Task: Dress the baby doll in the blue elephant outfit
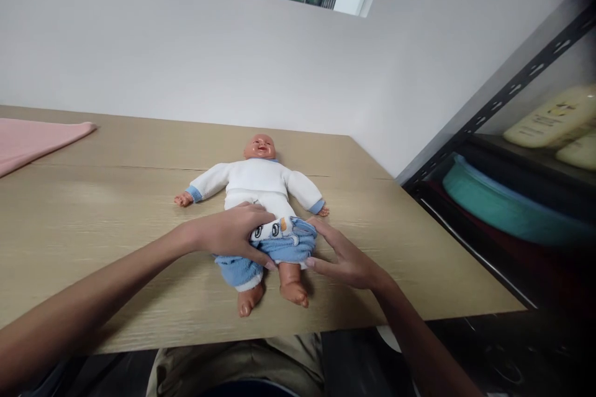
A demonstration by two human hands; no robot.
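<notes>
A baby doll [258,173] lies on its back on the table, head towards the wall and bare feet towards me. It wears a white top with blue cuffs. Blue fleecy doll trousers [291,248] with a white, cartoon-eyed panel are bunched around its legs, with both feet out of the leg ends. My left hand [237,229] grips the trousers between the doll's legs, fingers over the top and thumb below. At the outer side of the leg on the right, my right hand [342,257] holds the trousers' edge between thumb and fingers.
The wooden table [116,211] meets a white wall [186,56] at the back. A folded pink cloth [37,139] lies at the far left. On the right, a dark shelf rack [503,93] holds a green basin [503,205] and pale yellow bottles [552,118].
</notes>
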